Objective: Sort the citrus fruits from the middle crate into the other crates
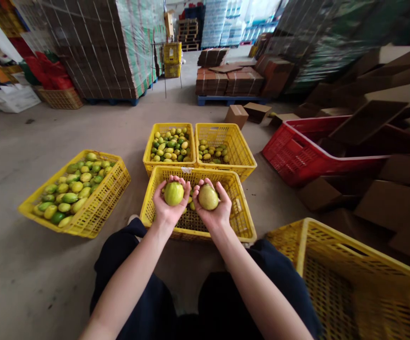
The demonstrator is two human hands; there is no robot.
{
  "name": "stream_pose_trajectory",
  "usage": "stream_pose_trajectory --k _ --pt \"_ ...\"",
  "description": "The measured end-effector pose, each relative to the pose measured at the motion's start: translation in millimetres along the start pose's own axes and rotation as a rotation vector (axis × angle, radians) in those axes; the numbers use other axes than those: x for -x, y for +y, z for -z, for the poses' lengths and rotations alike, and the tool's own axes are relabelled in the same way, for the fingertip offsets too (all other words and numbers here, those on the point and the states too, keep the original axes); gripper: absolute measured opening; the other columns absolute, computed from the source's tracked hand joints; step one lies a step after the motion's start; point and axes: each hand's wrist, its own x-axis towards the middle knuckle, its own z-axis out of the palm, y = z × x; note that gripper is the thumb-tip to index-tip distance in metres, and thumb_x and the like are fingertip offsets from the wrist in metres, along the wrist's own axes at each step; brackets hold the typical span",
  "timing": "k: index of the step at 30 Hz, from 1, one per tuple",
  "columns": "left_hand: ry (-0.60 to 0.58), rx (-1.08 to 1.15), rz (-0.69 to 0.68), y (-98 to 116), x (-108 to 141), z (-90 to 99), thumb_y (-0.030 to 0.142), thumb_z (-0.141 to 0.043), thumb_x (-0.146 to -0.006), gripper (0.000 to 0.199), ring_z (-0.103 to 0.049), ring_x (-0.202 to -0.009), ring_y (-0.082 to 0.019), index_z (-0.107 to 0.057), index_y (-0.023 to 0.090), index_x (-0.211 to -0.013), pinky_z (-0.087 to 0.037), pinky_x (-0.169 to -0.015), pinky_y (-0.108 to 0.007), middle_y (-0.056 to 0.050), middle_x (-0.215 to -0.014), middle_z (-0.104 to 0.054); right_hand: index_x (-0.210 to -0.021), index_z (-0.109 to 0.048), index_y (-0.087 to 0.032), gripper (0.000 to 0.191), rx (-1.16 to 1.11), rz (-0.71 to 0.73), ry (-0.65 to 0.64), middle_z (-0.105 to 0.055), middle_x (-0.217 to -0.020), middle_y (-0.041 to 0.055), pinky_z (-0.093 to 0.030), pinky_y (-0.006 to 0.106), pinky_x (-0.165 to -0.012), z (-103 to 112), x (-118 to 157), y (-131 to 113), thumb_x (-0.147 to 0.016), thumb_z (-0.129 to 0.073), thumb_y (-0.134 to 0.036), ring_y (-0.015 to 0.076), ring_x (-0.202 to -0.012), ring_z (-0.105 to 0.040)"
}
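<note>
My left hand [169, 208], palm up, cups a smooth, round yellow-green fruit [173, 193], with its fingers curled behind it. In my right hand [216, 212] rests a similar fruit [208, 197] with a duller, brownish-yellow skin. The two fruits look like passion fruits. Both hands are side by side and apart, above a yellow plastic crate [242, 208] between my knees. A few fruits show inside that crate, partly hidden by my hands.
Behind stand a yellow crate full of fruit [168, 165] and another with fewer fruits [242, 163]. A heaped crate [93, 219] sits at the left. At the right are a large yellow crate [305, 245], a red crate [286, 163] and loose cardboard boxes [392, 203].
</note>
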Motion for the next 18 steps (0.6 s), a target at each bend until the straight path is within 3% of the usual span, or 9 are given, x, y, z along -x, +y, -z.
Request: stream_pose_trajectory --k 5,9,18 --pt "0.009 0.039 0.009 -1.9 -2.2 -0.4 0.023 -0.042 -0.086 0.028 -0.067 -0.09 -0.014 -0.069 0.016 -0.09 -0.054 -0.085 -0.027 -0.004 -0.088 -0.072 -0.098 -0.064 -0.018 0.026 -0.042 -0.013 0.04 -0.073 -0.087 0.0058 -0.06 0.032 -0.069 -4.3 -2.2 4.6 -0.084 -0.05 -0.033 0.0184 -0.081 -0.068" --pt "0.0 0.031 0.011 -2.7 -2.3 -1.8 0.024 -0.04 -0.086 0.033 -0.066 -0.096 -0.015 -0.069 0.016 -0.101 -0.053 -0.088 -0.028 -0.004 -0.097 -0.072 -0.104 -0.064 -0.018 0.029 -0.053 -0.029 0.037 -0.074 -0.088 0.006 -0.06 0.03 -0.068 -8.0 -5.5 7.0 -0.085 -0.047 -0.033 0.0179 -0.08 -0.069" --pt "0.044 0.008 0.008 -2.4 -3.7 -0.2 0.026 -0.045 -0.088 0.026 -0.064 -0.102 -0.015 -0.068 0.018 -0.096 -0.05 -0.093 -0.028 -0.003 -0.096 -0.072 -0.1 -0.065 -0.018 0.025 0.004 -0.035 0.008 -0.073 -0.088 0.0036 -0.058 0.026 -0.064 -7.5 -8.2 6.9 -0.085 -0.048 -0.029 0.0155 -0.077 -0.068"
